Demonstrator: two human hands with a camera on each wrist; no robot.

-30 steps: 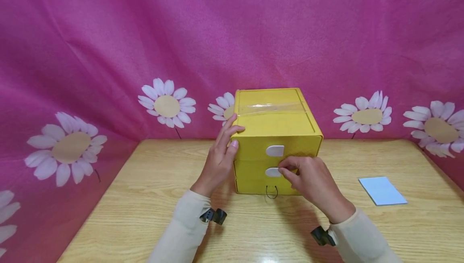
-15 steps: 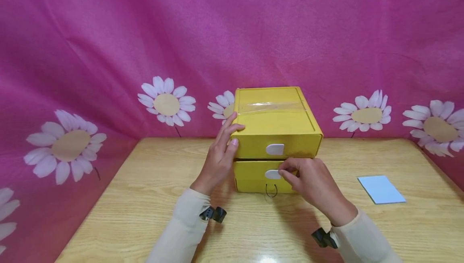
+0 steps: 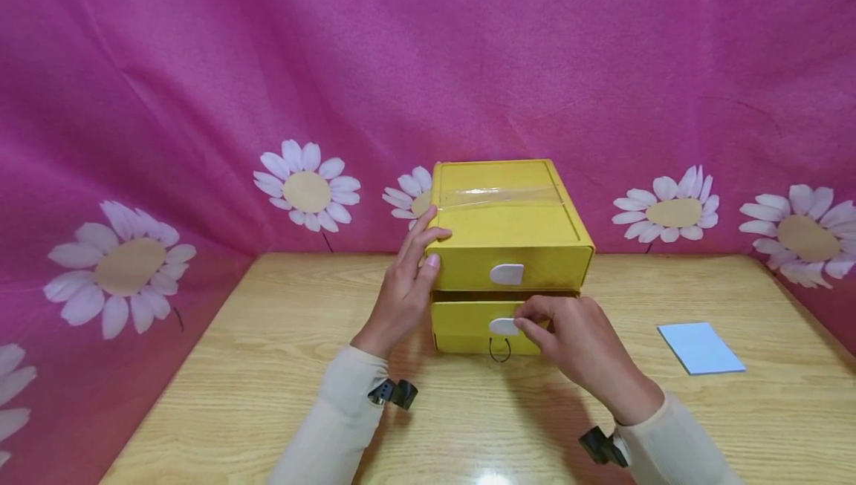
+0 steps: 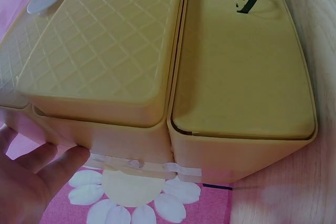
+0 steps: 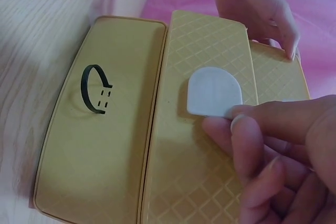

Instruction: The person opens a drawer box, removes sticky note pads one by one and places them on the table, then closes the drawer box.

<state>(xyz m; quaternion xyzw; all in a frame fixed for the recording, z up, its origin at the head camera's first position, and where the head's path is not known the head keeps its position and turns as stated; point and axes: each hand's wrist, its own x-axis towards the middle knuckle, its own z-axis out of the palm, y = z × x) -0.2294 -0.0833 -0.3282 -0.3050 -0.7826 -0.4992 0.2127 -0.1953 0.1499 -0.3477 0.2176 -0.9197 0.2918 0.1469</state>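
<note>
A yellow drawer box (image 3: pixel 498 229) stands on the table. Its middle drawer (image 3: pixel 461 316) is pulled out a little, with a dark gap above its front. My right hand (image 3: pixel 585 340) pinches the white rounded drawer handle (image 5: pixel 212 88) between thumb and fingertip. My left hand (image 3: pixel 400 288) rests against the box's left side, its fingers fairly straight and two fingertips over the top edge. The top drawer (image 3: pixel 461 269) has a white handle of its own and sits closed. Below, the bottom drawer (image 5: pixel 100 150) is closed and bears a black loop (image 5: pixel 85 87).
A light blue square pad of paper (image 3: pixel 702 349) lies to the right of the box on the wooden table (image 3: pixel 301 321). Clear tape (image 3: pixel 495 197) runs across the box top. Behind hangs a pink cloth (image 3: pixel 468 62) printed with daisies.
The middle drawer, flush a second ago, has come out toward me as my right hand drew its handle. My left hand has stayed on the box's side.
</note>
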